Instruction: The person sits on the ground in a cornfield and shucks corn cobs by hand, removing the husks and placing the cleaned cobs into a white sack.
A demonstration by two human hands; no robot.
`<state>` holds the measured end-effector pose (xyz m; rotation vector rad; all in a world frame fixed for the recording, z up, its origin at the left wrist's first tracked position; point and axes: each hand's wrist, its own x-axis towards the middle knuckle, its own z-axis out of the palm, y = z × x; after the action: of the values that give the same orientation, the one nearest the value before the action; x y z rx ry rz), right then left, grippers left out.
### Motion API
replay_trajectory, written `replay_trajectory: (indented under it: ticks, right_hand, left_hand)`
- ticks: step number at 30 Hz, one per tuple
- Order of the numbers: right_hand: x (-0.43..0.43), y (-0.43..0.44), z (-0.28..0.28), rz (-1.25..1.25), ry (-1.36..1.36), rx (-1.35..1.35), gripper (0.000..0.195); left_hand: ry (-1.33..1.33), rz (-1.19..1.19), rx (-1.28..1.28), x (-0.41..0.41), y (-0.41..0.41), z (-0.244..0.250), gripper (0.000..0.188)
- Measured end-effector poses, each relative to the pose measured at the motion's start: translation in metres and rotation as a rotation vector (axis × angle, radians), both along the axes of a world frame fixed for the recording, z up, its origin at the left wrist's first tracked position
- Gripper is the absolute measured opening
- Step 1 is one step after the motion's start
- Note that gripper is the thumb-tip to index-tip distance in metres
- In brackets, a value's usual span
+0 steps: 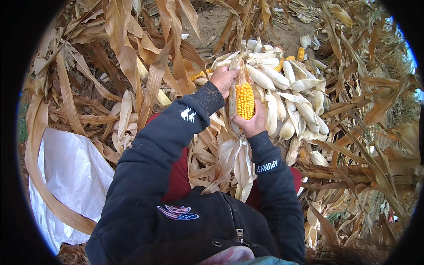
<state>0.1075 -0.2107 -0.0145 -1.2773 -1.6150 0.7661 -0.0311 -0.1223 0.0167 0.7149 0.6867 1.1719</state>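
An ear of corn (245, 102), its yellow kernels bare on the facing side, is held upright between my hands over dry leaves. My right hand (251, 120) wraps its lower end, with the thumb across the front. At the upper end, my left hand (224, 79) pinches dry husk beside the narrow, silk-covered tip; some of its fingers are hidden behind. Pale peeled husk (243, 165) hangs below my right hand towards my lap. Just beyond and to the right lies a heap of ears in pale husks (275, 78).
A bare yellow ear (300, 54) shows at the heap's far edge. Dry corn stalks and leaves (122, 43) rise at the left, and more stalks (364, 175) lean across the right. A white woven sack (73, 172) lies at the lower left. Bare soil (215, 25) shows ahead.
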Motion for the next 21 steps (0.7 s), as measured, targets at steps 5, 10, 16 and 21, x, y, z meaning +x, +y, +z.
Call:
replay_trajectory:
  ticks: [5, 10, 16, 21]
  right_hand:
    - [0.003, -0.003, 0.017, -0.016, -0.025, 0.118, 0.050]
    - [0.005, -0.002, 0.024, -0.051, -0.082, 0.221, 0.051]
    - [0.000, -0.009, 0.033, -0.097, -0.204, 0.224, 0.052]
    - [0.003, -0.005, 0.033, -0.159, -0.237, 0.187, 0.052]
  left_hand:
    - [-0.039, -0.080, 0.011, 0.000, 0.005, 0.006, 0.021]
    - [-0.066, -0.085, -0.005, 0.002, 0.004, 0.019, 0.020]
    - [-0.076, -0.099, 0.013, -0.007, 0.002, 0.020, 0.018]
    - [0.048, -0.119, 0.004, 0.003, -0.008, 0.022, 0.027]
